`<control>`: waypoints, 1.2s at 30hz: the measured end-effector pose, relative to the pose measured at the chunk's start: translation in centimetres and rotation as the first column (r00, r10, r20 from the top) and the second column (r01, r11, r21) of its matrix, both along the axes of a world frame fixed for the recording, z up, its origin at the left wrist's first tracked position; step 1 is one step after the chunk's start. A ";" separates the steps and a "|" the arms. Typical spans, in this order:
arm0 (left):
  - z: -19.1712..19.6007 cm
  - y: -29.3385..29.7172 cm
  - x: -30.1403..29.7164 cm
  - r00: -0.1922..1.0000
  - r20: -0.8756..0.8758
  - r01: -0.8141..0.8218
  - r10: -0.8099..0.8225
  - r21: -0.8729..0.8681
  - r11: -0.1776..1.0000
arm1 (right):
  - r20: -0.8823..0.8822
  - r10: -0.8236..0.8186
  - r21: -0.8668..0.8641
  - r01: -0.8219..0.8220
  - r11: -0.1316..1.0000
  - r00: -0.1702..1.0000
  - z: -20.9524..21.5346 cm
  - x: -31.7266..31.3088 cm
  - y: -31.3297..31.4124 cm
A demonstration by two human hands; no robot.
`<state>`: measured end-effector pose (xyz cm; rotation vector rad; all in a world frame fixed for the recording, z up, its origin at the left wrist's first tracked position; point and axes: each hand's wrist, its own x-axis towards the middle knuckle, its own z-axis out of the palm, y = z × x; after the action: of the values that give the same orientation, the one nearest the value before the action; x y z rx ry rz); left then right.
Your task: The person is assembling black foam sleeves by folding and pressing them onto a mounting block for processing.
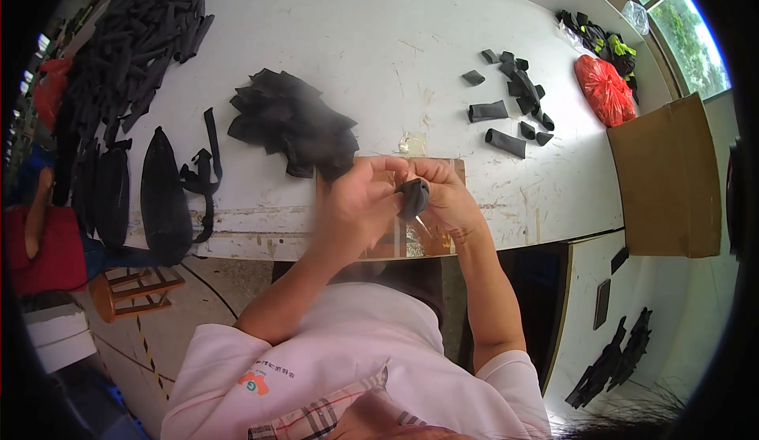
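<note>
My left hand [360, 207] and my right hand [444, 195] meet over a brown board at the table's front edge. Between them is a small rolled black fabric piece [413, 198], pinched by the fingers of both hands. A thin pale pointed thing [422, 222] sticks out below the fabric by my right palm; its kind I cannot make out. Beneath my hands the brown board [439, 242] has worn, shiny patches. Just beyond my left hand lies a heap of flat black fabric pieces [288, 116].
Short black fabric tubes [506, 141] lie scattered at the right, near a red plastic bag [605, 90] and a cardboard box [664, 179]. Many black strips [130, 45] are piled far left, with long black pieces [164, 195] nearer. A wooden stool [138, 291] and another person's arm [38, 211] are left.
</note>
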<state>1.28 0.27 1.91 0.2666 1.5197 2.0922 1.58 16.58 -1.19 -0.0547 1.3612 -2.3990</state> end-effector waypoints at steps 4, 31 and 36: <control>-3.0 -0.6 -1.0 0.952 0.305 -0.116 0.020 0.300 0.947 | 0.046 -0.119 0.005 0.119 0.993 0.992 -1.1 0.6 -0.9; -2.5 -0.3 -0.6 0.976 -0.078 -0.182 0.204 0.227 0.957 | -0.658 0.385 0.734 0.664 0.139 0.647 1.8 1.8 -1.2; -0.2 0.6 -2.6 0.968 -0.245 0.061 -0.056 0.014 0.998 | -0.754 0.220 0.646 0.638 0.419 0.619 0.9 1.8 -0.2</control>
<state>-1.33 0.90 1.74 0.5905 1.6072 2.0907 3.41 16.36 -0.30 -0.7024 3.1163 -1.3956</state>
